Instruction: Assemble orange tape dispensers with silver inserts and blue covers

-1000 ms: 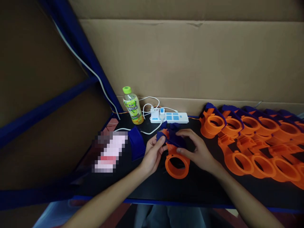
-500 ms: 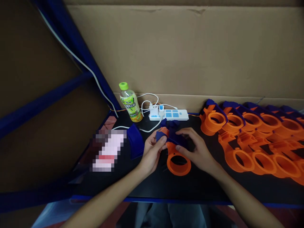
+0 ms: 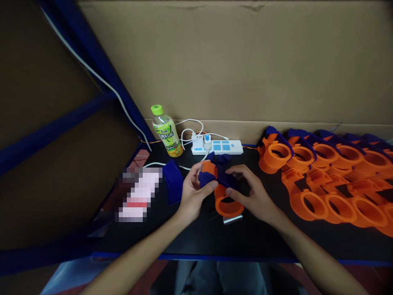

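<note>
An orange plastic ring part (image 3: 229, 201) with a dark blue piece (image 3: 221, 175) fitted on its top is held over the black table (image 3: 270, 237). My left hand (image 3: 193, 192) pinches the blue end of it on the left. On its right side my right hand (image 3: 251, 194) grips it with thumb and fingers closed. A small shiny metal piece (image 3: 232, 219) lies on the table just under the ring.
Rows of matching orange and blue ring parts (image 3: 325, 176) fill the right of the table. A green-capped drink bottle (image 3: 166, 131) and a white power strip (image 3: 217, 147) with cables stand at the back. A blue block (image 3: 173, 182) lies left of my hands. Cardboard walls the back.
Both hands have lifted and tilted the ring part slightly, uncovering the small metal piece beneath it. The view has shifted a little downward.
</note>
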A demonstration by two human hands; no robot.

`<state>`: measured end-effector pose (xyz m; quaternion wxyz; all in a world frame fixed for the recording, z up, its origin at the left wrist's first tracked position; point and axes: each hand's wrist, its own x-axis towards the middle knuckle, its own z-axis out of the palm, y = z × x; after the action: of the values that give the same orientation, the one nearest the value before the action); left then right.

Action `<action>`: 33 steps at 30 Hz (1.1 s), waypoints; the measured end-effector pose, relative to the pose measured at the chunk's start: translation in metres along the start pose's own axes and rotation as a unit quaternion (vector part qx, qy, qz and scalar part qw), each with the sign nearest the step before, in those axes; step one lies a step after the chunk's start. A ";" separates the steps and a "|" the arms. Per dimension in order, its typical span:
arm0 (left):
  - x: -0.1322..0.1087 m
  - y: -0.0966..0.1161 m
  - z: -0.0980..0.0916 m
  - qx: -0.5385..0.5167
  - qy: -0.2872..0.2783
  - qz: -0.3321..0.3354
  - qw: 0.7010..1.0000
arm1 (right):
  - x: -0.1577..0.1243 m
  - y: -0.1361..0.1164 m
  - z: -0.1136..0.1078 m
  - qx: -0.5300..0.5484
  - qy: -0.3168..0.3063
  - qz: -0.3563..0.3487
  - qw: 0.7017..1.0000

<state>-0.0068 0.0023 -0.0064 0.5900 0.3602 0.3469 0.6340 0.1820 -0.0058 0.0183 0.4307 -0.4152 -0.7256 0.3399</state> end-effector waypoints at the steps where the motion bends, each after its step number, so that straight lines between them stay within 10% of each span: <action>1: 0.000 0.001 0.000 0.006 -0.006 0.005 1.000 | 0.000 0.000 0.000 0.004 -0.001 0.001 1.000; 18: -0.009 0.011 0.004 0.053 -0.122 0.002 0.991 | 0.007 0.011 0.002 0.361 -0.025 0.253 0.897; 33: -0.006 0.015 0.002 0.047 -0.164 -0.005 0.985 | 0.002 0.005 0.000 0.417 -0.030 0.301 0.857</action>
<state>-0.0121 -0.0046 0.0079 0.6250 0.4848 0.2763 0.5459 0.1835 -0.0023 0.0148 0.4182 -0.3851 -0.3679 0.7358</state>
